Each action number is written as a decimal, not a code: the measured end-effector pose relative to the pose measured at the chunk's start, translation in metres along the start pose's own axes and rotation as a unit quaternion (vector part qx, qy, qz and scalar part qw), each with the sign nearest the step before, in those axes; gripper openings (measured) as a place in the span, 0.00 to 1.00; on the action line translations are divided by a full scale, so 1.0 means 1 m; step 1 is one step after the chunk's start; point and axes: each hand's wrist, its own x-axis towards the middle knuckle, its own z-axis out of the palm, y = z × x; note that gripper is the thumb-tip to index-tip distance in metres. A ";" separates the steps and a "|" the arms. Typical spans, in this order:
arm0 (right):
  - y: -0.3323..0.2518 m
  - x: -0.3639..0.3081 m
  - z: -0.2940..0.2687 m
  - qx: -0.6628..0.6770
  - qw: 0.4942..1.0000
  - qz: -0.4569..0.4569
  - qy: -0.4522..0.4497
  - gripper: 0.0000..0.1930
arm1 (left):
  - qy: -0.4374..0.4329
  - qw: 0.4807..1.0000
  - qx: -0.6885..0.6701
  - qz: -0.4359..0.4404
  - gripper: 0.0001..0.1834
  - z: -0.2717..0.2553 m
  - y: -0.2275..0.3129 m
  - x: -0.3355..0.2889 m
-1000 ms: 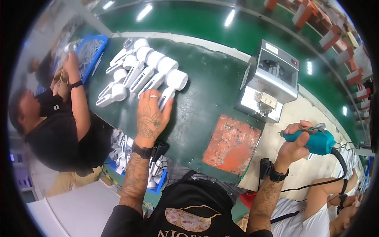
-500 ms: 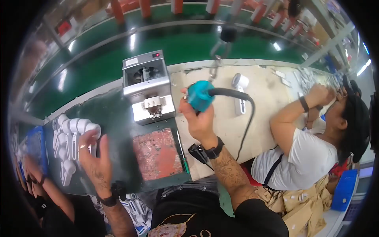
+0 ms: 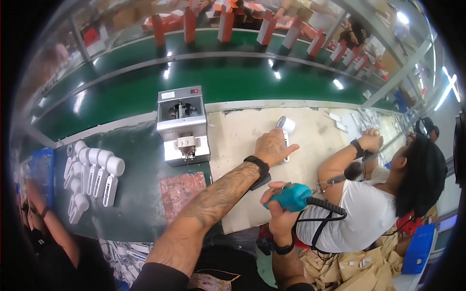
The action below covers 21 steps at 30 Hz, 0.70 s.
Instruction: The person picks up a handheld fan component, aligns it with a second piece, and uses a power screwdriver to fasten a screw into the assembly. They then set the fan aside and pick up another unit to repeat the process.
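My left hand reaches across to the right over a white plastic device with a round head and a slotted handle. Its thumb stands apart from the fingers, beside the handle; the fingertips are partly hidden, and no firm grip shows. Lower down, near the bench's front edge, my right hand is wrapped round a teal powered screwdriver with a thick black cord. Its tip cannot be made out. A metal screw feeder stands at the back of the bench, left of my left hand.
Several similar white devices lie in rows on the dark green mat at left. A worn reddish pad lies before the feeder. A co-worker in a white shirt sits close at right; another person's arm shows at left.
My left hand has swung from the white devices at left to the single one at right. My right hand has drawn the screwdriver down and right, toward me. The view has shifted too.
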 end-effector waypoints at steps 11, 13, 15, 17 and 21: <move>0.013 0.007 -0.011 -0.056 0.997 -0.038 0.031 0.31 | 0.033 0.994 -0.084 0.057 0.17 -0.097 -0.007 -0.079; 0.018 0.018 -0.005 -0.060 0.997 -0.055 0.015 0.31 | 0.032 0.995 -0.097 0.016 0.14 -0.134 -0.010 -0.121; 0.023 0.029 0.003 -0.063 0.997 -0.047 -0.028 0.31 | 0.041 0.992 -0.112 -0.031 0.12 -0.159 -0.022 -0.161; 0.028 0.036 0.014 -0.086 0.992 -0.083 -0.028 0.30 | -0.022 0.926 -0.320 -0.197 0.11 -0.174 -0.035 -0.199; 0.019 0.038 0.047 -0.082 0.994 -0.042 -0.050 0.29 | 0.028 0.858 -0.450 -0.246 0.10 -0.153 -0.065 -0.270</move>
